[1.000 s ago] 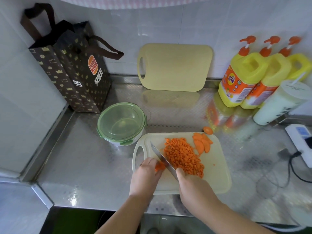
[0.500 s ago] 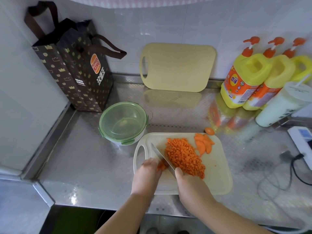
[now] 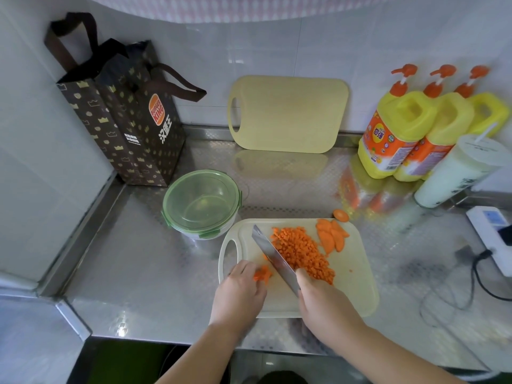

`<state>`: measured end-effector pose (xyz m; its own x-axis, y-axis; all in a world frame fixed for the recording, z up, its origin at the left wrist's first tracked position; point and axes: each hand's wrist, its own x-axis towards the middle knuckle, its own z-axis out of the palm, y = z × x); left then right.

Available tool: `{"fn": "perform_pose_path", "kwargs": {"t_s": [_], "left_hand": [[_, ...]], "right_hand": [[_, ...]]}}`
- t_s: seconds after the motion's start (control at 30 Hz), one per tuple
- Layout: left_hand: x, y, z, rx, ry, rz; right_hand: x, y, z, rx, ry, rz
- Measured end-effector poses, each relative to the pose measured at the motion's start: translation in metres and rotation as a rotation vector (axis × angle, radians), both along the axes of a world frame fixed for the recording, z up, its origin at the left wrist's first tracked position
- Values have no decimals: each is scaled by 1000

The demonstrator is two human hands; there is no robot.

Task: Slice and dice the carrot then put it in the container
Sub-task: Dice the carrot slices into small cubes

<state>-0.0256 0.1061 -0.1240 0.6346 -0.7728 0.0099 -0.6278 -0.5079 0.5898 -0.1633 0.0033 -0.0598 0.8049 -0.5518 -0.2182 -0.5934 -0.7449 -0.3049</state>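
Knife (image 3: 273, 256), gripped by the right hand (image 3: 318, 300), has edged from the carrot stub (image 3: 261, 274) pinched by the left hand (image 3: 241, 289) toward the dice pile (image 3: 302, 252) in the middle of the cutting board (image 3: 352, 278), so dicing seems nearly done.

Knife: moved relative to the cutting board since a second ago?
Yes. Against the cutting board, the knife has shifted slightly right and away: its tip sits nearer the board's far edge, and a gap has opened to the carrot piece.

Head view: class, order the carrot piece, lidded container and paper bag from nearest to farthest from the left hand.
1. Carrot piece: touching the left hand, on the cutting board.
2. Lidded container: beyond the hand, beside the board.
3. Paper bag: far back-left corner.
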Motion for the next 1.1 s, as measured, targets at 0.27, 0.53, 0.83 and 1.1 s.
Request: {"fn": "perform_pose_path", "kwargs": {"t_s": [0.27,0.53,0.83,1.1], "left_hand": [[1,-11,-3,99,-33,-16],[3,-8,-5,68,9,12],[4,-7,-9,89,9,30],[3,-10,-6,78,5,53]], "right_hand": [[0,1,4,-4,36,20],[-1,11,10,-51,116,71],[4,18,9,-66,209,92],[18,19,-1,-44,243,111]]}}
